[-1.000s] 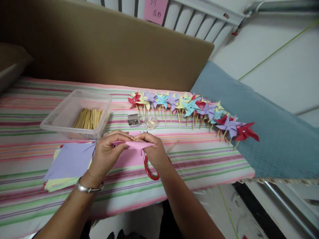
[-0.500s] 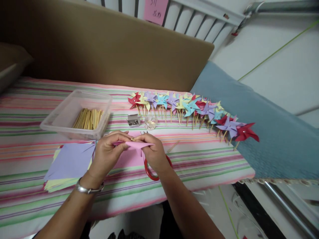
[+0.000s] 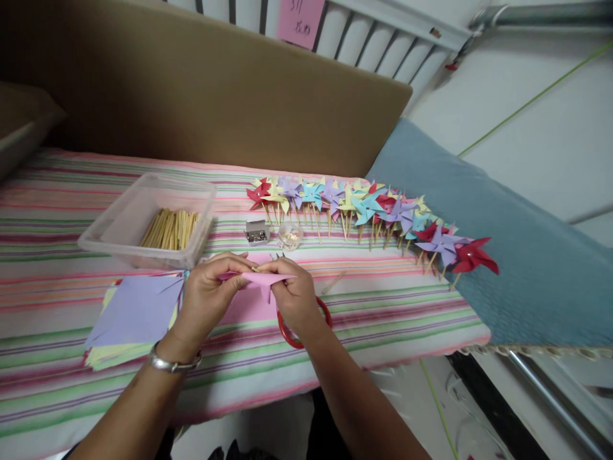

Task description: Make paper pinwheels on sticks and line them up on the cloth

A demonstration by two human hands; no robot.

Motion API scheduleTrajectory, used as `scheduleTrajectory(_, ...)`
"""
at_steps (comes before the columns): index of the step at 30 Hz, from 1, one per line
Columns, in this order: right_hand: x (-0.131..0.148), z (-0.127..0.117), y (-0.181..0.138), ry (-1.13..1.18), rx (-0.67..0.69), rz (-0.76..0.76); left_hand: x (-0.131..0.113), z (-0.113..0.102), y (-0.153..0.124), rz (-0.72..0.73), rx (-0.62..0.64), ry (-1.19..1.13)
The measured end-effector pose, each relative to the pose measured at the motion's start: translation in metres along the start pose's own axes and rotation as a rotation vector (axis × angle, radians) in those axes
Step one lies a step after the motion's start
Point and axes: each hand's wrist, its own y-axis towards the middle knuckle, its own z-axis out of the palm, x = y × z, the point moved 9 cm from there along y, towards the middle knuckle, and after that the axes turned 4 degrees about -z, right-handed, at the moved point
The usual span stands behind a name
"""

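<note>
Between my two hands is a pink paper pinwheel (image 3: 262, 279), its folded blades partly hidden by my fingers. My left hand (image 3: 211, 291) pinches it from the left, thumb in front. Closed on its right side is my right hand (image 3: 294, 297). A small tan bit shows at the fingertips; I cannot make out what it is. Under the hands lies a flat pink paper sheet (image 3: 246, 308). Red-handled scissors (image 3: 286, 333) rest beneath my right wrist, their tips poking out beyond the fingers.
A clear plastic tub (image 3: 112, 223) holds wooden sticks (image 3: 171, 229). Cut paper squares (image 3: 134, 313) are stacked at left. A small box of pins (image 3: 257, 233) and a round clear container (image 3: 290, 236) stand ahead. Finished pinwheels (image 3: 366, 204) line the back right. One loose stick (image 3: 334, 282) lies nearby.
My right fingers have shifted slightly on the pink pinwheel, and its lower fold hangs at a slightly different angle. Both hands keep their hold; everything else looks the same.
</note>
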Motion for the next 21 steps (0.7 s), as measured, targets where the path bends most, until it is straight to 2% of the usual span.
scheduleTrajectory(10,-0.0037,0.0011,-0.0006,-0.015,-0.009,0.023,-0.0009,0.0002,-0.0007,0.018,-0.005,-0.009)
scheduleTrajectory(21,-0.0093,0.0007,-0.0011,0.023,-0.023,0.039,0.0054,-0.0010,0.0007,-0.049,-0.019,-0.087)
